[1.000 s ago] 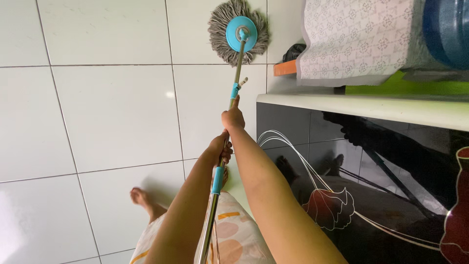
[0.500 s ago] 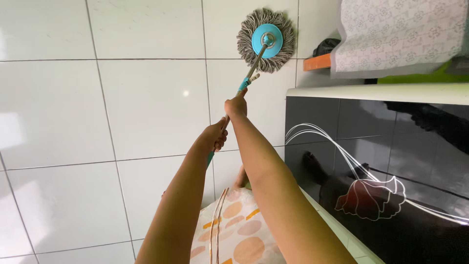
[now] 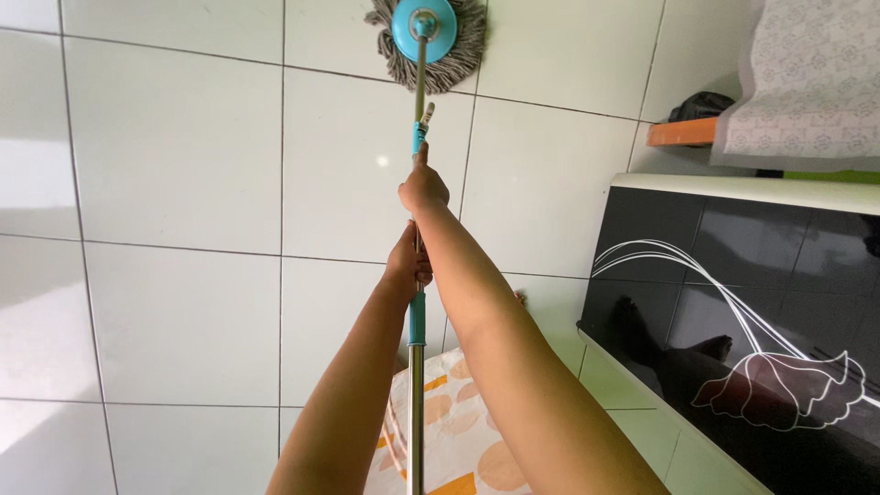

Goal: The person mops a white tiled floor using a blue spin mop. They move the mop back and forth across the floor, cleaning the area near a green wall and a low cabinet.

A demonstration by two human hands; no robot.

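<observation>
on a floor of large white tiles point(image 3: 174, 156), seen from above, shine marks glow at the far left edge. moving right, the person's left hand point(image 3: 407, 259) is closed around the metal mop handle point(image 3: 416, 385), just above a teal sleeve on the shaft. the left forearm rises from the bottom edge. just beyond it, the right hand point(image 3: 423, 188) is wrapped around the same handle further along, its index finger stretched out toward a teal clip. the handle runs straight up the middle of the view to the mop head point(image 3: 425, 37), a teal disc ringed with grey strings, resting flat on the tiles at the top edge and partly cut off. below the arms, a cream garment with orange ovals point(image 3: 454, 440) shows. further right, a glossy black panel point(image 3: 761, 321) with a white line drawing of a flower stands beside the floor, capped by a pale ledge. above it at the top right hangs a grey patterned cloth point(image 3: 807, 82), with an orange strip point(image 3: 680, 133) and a dark bundle just left of it. no container shows clearly.
</observation>
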